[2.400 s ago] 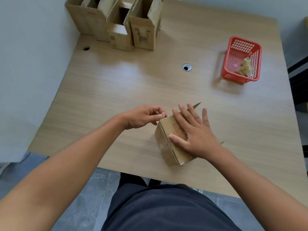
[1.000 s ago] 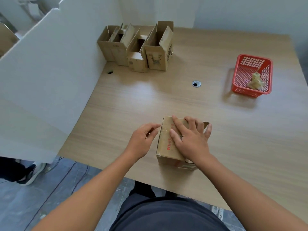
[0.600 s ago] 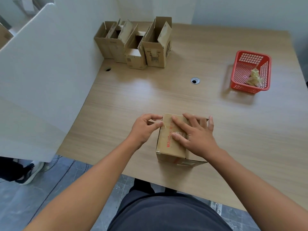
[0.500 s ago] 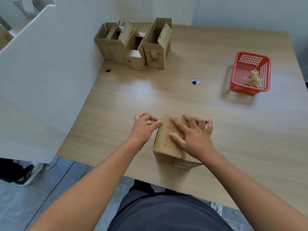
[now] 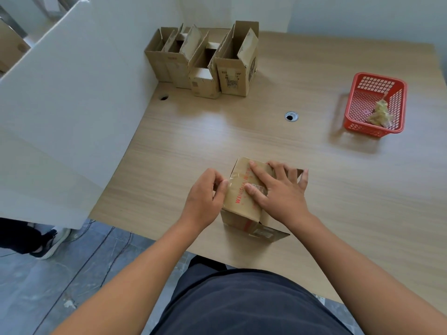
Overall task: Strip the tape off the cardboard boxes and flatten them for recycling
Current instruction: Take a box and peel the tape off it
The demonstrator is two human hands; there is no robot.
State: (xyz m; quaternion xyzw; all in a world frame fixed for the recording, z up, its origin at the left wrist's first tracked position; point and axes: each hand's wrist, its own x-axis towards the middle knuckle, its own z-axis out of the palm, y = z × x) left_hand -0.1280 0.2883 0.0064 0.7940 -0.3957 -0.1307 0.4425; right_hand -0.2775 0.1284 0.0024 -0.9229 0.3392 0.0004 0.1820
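Note:
A small brown cardboard box (image 5: 238,201) with red lettering lies on its side near the front edge of the wooden table (image 5: 338,189). Clear tape (image 5: 235,181) shows across its upper face. My right hand (image 5: 278,192) presses flat on top of the box, fingers spread. My left hand (image 5: 205,197) is at the box's left edge, thumb and fingers pinched at the tape there. One flap (image 5: 268,232) of the box juts out toward me.
Several opened cardboard boxes (image 5: 208,61) stand at the back left corner. A red plastic basket (image 5: 391,88) holding wadded tape (image 5: 379,113) sits at the right. A white partition (image 5: 72,105) borders the left. A cable hole (image 5: 291,116) is mid-table. Another person's shoe (image 5: 52,243) rests on the floor.
The box has been turned from tilted on a corner to lying flat under my right hand. My left hand closed in on the left edge and pinched the tape.

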